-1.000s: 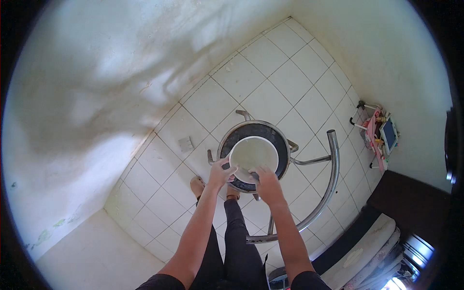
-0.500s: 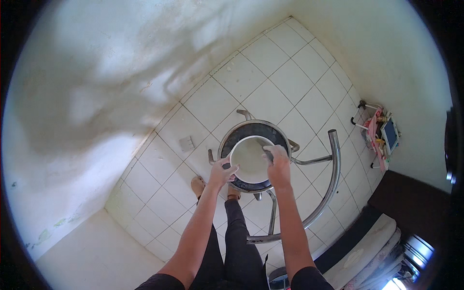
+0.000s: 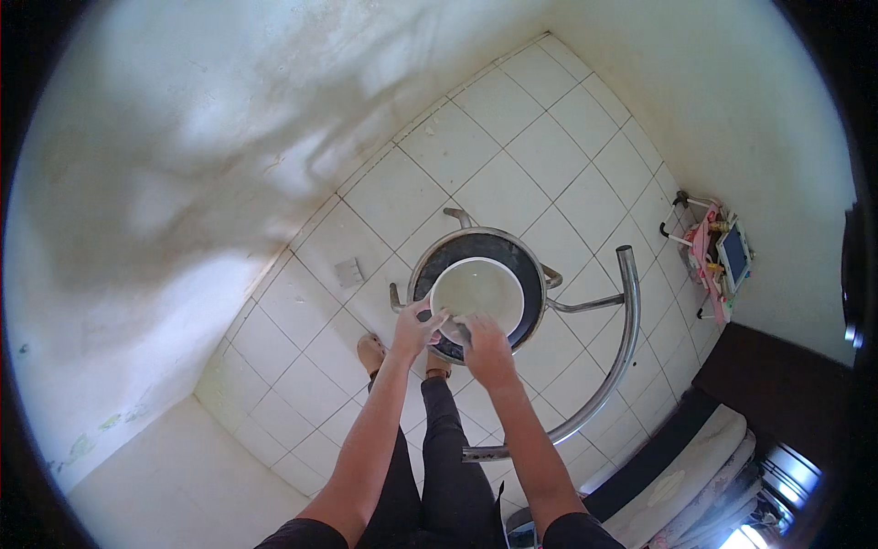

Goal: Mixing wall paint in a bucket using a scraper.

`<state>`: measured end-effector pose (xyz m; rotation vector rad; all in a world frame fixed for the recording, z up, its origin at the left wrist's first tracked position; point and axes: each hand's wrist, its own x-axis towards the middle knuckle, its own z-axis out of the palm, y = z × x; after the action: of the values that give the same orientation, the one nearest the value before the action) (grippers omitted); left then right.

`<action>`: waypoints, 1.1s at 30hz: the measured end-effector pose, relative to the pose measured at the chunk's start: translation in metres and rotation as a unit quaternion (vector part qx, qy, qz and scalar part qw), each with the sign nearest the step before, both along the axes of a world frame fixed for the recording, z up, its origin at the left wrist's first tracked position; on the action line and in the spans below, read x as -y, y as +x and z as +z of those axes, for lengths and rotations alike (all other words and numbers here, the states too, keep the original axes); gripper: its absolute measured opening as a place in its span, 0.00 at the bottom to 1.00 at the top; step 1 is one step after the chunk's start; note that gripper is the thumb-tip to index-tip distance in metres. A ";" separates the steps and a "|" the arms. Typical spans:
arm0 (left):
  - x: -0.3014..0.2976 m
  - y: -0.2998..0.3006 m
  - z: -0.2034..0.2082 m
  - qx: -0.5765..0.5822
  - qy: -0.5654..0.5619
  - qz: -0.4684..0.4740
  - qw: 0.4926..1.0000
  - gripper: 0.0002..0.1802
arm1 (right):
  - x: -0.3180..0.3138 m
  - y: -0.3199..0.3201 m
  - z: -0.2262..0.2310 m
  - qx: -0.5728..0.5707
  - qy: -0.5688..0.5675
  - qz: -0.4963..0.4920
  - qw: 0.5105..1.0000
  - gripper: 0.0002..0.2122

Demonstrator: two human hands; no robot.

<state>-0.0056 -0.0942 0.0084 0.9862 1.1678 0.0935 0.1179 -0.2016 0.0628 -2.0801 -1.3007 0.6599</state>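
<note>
Gripping a white bowl (image 3: 485, 291) by its near-left rim, a bare left hand (image 3: 418, 329) is nearly meeting the right hand (image 3: 487, 349), which is clutching a partly hidden grey tool (image 3: 464, 334); the bowl is sitting on a dark-seated metal stool (image 3: 476, 244).

The view looks from the person's head, above the stool (image 3: 476, 243), facing steeply down over the hands (image 3: 486, 346) into the bucket (image 3: 480, 285). It stands far enough off to frame the stool's whole seat, the tiled floor (image 3: 512, 197) beyond its far edge, and walls (image 3: 183, 183) bending toward the rim.
</note>
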 end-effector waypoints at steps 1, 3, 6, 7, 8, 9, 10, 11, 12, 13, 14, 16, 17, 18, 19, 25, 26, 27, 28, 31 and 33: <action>0.002 0.002 0.000 0.002 0.011 0.004 1.000 0.20 | 0.005 0.007 -0.007 0.009 0.012 -0.018 1.000 0.13; 0.000 -0.002 -0.001 0.005 0.018 0.001 1.000 0.20 | -0.006 0.020 -0.002 -0.034 0.023 -0.045 0.998 0.13; -0.001 -0.003 -0.002 0.001 0.018 -0.005 1.000 0.20 | -0.025 0.036 0.005 -0.079 0.040 -0.121 0.989 0.11; -0.001 -0.003 -0.003 -0.009 0.014 -0.005 1.000 0.19 | -0.030 0.039 0.005 -0.082 0.048 -0.169 0.981 0.11; 0.001 -0.004 -0.006 -0.010 0.014 -0.004 1.000 0.19 | -0.033 0.044 0.006 -0.083 0.047 -0.168 0.981 0.11; 0.003 -0.003 -0.009 -0.006 0.029 -0.002 1.000 0.19 | -0.035 0.049 0.007 -0.059 0.054 -0.179 0.981 0.11; 0.005 -0.002 -0.013 -0.002 0.044 0.000 0.999 0.19 | -0.035 0.052 0.008 -0.034 0.061 -0.191 0.979 0.11; 0.005 -0.004 -0.017 -0.003 0.044 0.000 0.999 0.19 | -0.037 0.051 0.009 -0.017 0.074 -0.200 0.977 0.10; 0.005 -0.005 -0.021 -0.011 0.043 -0.006 0.999 0.19 | -0.037 0.050 0.008 -0.017 0.074 -0.199 0.977 0.10; 0.004 -0.007 -0.026 -0.018 0.041 -0.012 0.999 0.19 | -0.037 0.049 0.007 -0.003 0.079 -0.208 0.975 0.10; 0.005 -0.008 -0.030 -0.018 0.041 -0.012 0.999 0.19 | -0.036 0.049 0.008 0.013 0.084 -0.217 0.972 0.10; 0.005 -0.011 -0.038 -0.021 0.116 -0.045 0.992 0.21 | -0.031 0.046 0.008 0.035 0.082 -0.205 0.975 0.10; 0.006 -0.011 -0.039 -0.022 0.115 -0.044 0.992 0.21 | -0.027 0.044 0.008 0.056 0.081 -0.193 0.976 0.11; 0.006 -0.011 -0.040 -0.008 0.108 -0.035 0.993 0.22 | -0.024 0.042 0.008 0.056 0.081 -0.192 0.976 0.11; 0.006 -0.011 -0.041 0.006 0.102 -0.026 0.994 0.22 | -0.022 0.039 0.007 0.081 0.087 -0.173 0.978 0.11; 0.009 -0.007 -0.040 -0.002 0.140 -0.043 0.989 0.23 | -0.004 0.025 0.013 0.096 0.043 -0.172 0.979 0.11; 0.008 -0.009 -0.041 -0.003 0.140 -0.041 0.989 0.23 | -0.001 0.022 0.012 0.076 0.026 -0.188 0.979 0.10; 0.006 -0.012 -0.043 -0.005 0.128 -0.037 0.991 0.23 | 0.001 0.018 0.013 0.076 0.027 -0.185 0.979 0.10; 0.005 -0.015 -0.044 -0.006 0.116 -0.033 0.993 0.23 | 0.003 0.013 0.013 0.054 0.009 -0.199 0.979 0.09; 0.008 -0.012 -0.043 -0.014 0.107 -0.025 0.994 0.22 | 0.010 0.011 0.013 0.016 0.007 -0.222 0.975 0.08; 0.008 -0.012 -0.041 -0.017 0.166 -0.047 0.985 0.22 | 0.008 0.008 0.010 -0.002 0.023 -0.240 0.971 0.08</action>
<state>-0.0175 -0.1019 -0.0328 1.3390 1.1578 0.2014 0.1257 -0.2094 0.0727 -2.2348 -0.7511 0.4123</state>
